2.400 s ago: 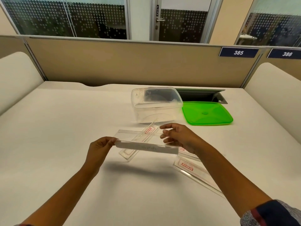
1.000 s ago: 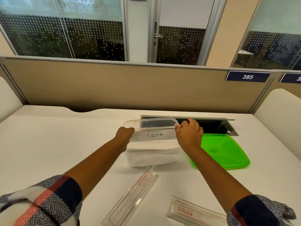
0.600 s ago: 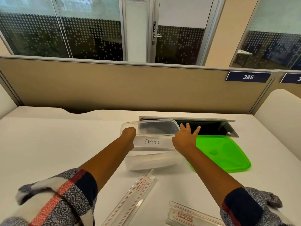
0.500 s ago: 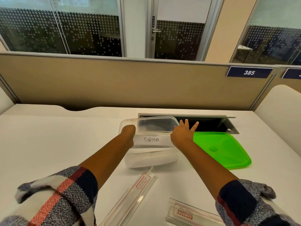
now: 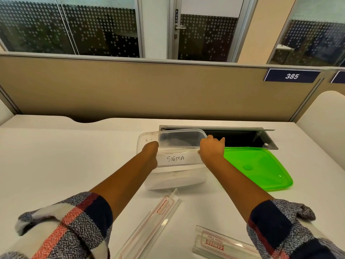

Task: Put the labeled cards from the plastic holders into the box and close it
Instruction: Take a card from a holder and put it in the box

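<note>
On the white tabletop point(image 5: 56, 156), the left hand point(image 5: 150, 149) pinches the left end of a white card point(image 5: 177, 158) lettered "SIGMA", held at the near rim of the clear box point(image 5: 147, 139). The right hand point(image 5: 211, 149), fingers curled, grips the card's right end. Two clear plastic holders point(image 5: 149, 225) point(image 5: 220, 243) lie nearer the viewer; the green lid point(image 5: 261, 169) lies right of the box.

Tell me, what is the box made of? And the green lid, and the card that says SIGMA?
The box looks like clear, slightly cloudy plastic: the desk shows through its walls. The green lid seems to be glossy translucent plastic, since light glints on its surface. The SIGMA card looks like matte white paper or thin card with handwritten ink, though its stiffness cannot be judged.
</note>
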Demonstrator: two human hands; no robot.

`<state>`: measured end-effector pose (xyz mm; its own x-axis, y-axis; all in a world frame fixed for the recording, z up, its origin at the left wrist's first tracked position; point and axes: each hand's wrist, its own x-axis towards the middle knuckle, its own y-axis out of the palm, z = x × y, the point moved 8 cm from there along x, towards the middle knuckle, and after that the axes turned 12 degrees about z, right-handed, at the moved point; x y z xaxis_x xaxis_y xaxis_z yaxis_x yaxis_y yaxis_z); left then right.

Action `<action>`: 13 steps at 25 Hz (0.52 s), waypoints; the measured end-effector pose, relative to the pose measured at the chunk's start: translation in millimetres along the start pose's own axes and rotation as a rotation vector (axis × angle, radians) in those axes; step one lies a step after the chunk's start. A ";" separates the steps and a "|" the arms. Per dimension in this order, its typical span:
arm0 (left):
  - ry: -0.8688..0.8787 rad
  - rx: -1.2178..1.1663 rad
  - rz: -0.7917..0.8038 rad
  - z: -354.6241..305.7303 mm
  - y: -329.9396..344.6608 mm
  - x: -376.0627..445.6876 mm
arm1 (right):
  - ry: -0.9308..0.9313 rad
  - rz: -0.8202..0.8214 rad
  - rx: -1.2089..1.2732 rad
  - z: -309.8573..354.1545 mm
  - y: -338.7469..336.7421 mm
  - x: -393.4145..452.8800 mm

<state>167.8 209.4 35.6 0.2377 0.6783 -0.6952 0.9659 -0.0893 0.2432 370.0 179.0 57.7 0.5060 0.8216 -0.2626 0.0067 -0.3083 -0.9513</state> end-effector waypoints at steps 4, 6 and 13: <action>0.034 0.134 0.015 -4.4 4.4 6.6 | -0.165 -0.281 0.151 4.3 -24.6 -11.2; 0.107 0.467 -0.028 -11.1 7.8 15.4 | -0.260 -0.311 0.190 12.2 -29.4 -17.6; 0.306 1.351 0.070 5.2 41.7 17.6 | -0.236 0.108 0.243 25.2 15.1 -4.5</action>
<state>212.9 213.8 30.0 0.4274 0.7586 -0.4919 0.3442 -0.6396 -0.6873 346.2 182.7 40.4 0.2795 0.8874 -0.3666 -0.2557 -0.2993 -0.9193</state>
